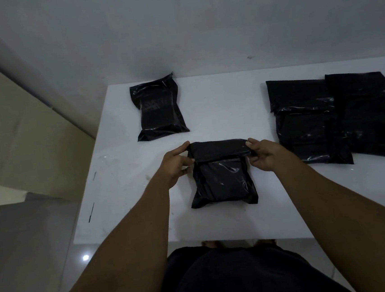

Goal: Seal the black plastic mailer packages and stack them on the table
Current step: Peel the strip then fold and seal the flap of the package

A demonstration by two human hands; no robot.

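Left hand (175, 165) and right hand (264, 156) are both out over the white bench (126, 199), each pinching 1 end of the flap (217, 149) of a black mailer (223, 185). Left fingers (185, 146) are curled round the flap's left end with the thumb on top. Right fingers are curled round its right end, so both sets are grasping and neither is released. The flap is stretched between the 2 sets of fingers and folded over the mailer's top edge. Cannot tell if it is stuck down. The mailer's body lies flat on the bench, just below the fingers and between the 2 forearms - bulging, glossy, creased.

Beyond the left fingers and well apart from them, a second mailer (158, 109) lies flat on the bench near the wall (199, 27).

Right of the right fingers, near but not touching, is a pile of black mailers (306, 120), overlapping. Further right, more flat black plastic (371, 109) overlaps that pile's right side and runs to the frame edge. Too dark to get a count.

Left of the left forearm - tiled floor (31, 243) with 1 bright light spot. Below the forearms are dark shorts (234, 278) with a striped patch.
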